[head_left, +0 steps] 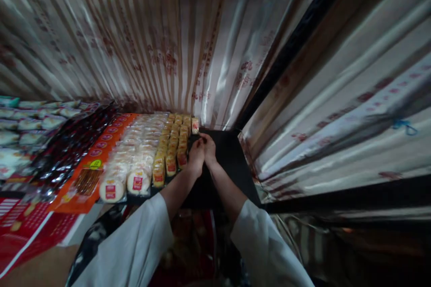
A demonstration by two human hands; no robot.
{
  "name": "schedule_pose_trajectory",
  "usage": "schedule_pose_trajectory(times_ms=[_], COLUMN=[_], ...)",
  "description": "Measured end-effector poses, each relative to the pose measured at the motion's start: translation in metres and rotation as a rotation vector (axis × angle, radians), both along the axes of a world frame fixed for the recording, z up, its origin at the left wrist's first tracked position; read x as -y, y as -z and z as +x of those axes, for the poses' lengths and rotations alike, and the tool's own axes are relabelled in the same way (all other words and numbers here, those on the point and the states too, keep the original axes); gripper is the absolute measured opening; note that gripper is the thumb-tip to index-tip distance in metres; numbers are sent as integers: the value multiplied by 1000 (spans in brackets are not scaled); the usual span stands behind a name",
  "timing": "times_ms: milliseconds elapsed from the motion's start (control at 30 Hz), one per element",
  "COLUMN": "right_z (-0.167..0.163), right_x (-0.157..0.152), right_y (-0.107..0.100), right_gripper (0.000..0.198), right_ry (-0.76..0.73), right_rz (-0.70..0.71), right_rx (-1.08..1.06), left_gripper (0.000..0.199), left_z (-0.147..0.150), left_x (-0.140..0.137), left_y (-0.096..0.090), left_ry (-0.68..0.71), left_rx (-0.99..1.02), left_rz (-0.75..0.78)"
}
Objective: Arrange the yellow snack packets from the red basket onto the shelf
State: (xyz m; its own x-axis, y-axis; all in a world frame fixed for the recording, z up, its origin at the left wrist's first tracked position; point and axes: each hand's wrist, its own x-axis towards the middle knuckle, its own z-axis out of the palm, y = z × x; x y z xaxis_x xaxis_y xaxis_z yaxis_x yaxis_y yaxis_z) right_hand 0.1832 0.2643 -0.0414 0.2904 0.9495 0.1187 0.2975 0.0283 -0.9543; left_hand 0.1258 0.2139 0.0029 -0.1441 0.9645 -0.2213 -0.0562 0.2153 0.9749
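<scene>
Both my hands are together over the dark shelf [232, 157], beside rows of small wrapped yellow pastries [171, 161]. My left hand [196, 156] has its fingers closed near the right-hand row, and their tips meet those of the other hand. Close against it, my right hand [209, 147] is also closed, its fingertips curled inward. Whatever lies between the fingers is hidden or too small to name. A single wrapped pastry [195, 125] with a pale front and red mark stands at the back, just beyond my fingertips.
Left of the pastries are round white wrapped cakes [138, 183], orange snack packets [84, 184], dark glossy packets [72, 152] and white-green packets [30, 123]. Pleated printed plastic sheeting [161, 45] hangs behind. A dark post [286, 58] rises at the back right corner.
</scene>
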Motion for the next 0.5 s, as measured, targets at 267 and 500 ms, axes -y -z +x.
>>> schedule_pose_trajectory(times_ms=[267,500], right_z=[-11,-13], right_x=[161,262], right_y=[2,35], right_gripper=[27,30], right_ry=[-21,-287], right_rz=[-36,-225], right_rx=[-278,101], left_gripper=[32,32], left_z=[-34,-64], left_x=[147,240], left_y=[2,66], left_ry=[206,296], left_rx=[71,-61], left_rz=[14,-208])
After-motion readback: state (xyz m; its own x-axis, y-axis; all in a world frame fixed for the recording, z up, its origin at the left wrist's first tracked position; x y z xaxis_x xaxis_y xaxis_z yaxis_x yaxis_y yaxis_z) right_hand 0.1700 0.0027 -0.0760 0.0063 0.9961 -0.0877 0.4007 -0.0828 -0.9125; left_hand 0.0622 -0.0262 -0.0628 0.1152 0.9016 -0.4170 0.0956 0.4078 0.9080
